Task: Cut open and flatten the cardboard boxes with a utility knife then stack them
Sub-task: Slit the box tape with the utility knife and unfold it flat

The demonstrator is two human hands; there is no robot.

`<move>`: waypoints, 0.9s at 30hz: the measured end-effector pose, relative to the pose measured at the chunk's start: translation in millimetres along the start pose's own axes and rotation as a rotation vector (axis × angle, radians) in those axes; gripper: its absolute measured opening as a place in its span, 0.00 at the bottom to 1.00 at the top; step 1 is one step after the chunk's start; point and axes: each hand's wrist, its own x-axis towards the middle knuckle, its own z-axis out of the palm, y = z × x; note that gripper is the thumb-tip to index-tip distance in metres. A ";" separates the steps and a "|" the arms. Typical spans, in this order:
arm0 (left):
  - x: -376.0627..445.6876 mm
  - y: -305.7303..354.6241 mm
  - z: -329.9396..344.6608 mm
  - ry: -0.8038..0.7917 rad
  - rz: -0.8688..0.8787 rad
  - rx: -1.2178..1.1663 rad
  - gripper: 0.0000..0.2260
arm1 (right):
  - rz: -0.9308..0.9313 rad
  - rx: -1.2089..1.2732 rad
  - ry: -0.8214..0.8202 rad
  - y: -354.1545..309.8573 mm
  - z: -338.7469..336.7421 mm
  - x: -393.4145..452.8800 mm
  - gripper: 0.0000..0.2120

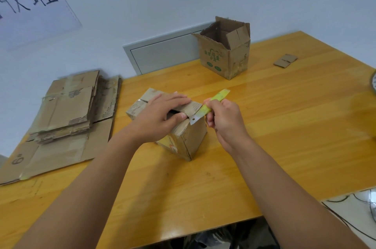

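Cardboard looked light, stiff along its panels and weak at the taped seams. The box (171,126) stood at frame centre on the surface (284,126). The left hand (160,114) lay across its top, thumb hooked under a flap. The right hand (223,120) gripped the knife (205,109), blade at the top right corner. Flattened boxes (61,118) lay stacked at left; another box (225,49) waited at upper right.
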 end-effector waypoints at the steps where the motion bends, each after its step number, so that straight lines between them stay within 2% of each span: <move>1: 0.1 0.2 -0.2 0.000 0.001 0.002 0.24 | -0.006 0.000 0.006 -0.2 0.4 0.5 0.10; 3: 0.1 -0.1 -0.1 -0.003 0.002 0.009 0.24 | -0.011 -0.007 0.024 -0.1 1.4 2.3 0.09; 7: -0.7 -1.2 1.2 0.005 0.003 0.010 0.23 | -0.015 -0.002 0.081 -1.3 0.8 8.6 0.13; 12: -1.1 -1.5 1.9 0.011 -0.003 0.012 0.23 | -0.036 -0.018 0.092 -4.6 -0.4 17.6 0.06; 17: -0.5 -1.1 2.2 0.015 0.003 0.014 0.21 | -0.007 -0.002 0.120 -4.1 0.5 24.7 0.10; 21: 0.0 -0.9 1.7 0.019 -0.001 0.012 0.18 | -0.004 0.015 0.151 -8.1 -2.0 27.9 0.05; 27: -0.3 0.3 1.6 0.015 -0.005 0.017 0.19 | 0.003 0.102 0.185 -11.1 -7.4 20.2 0.05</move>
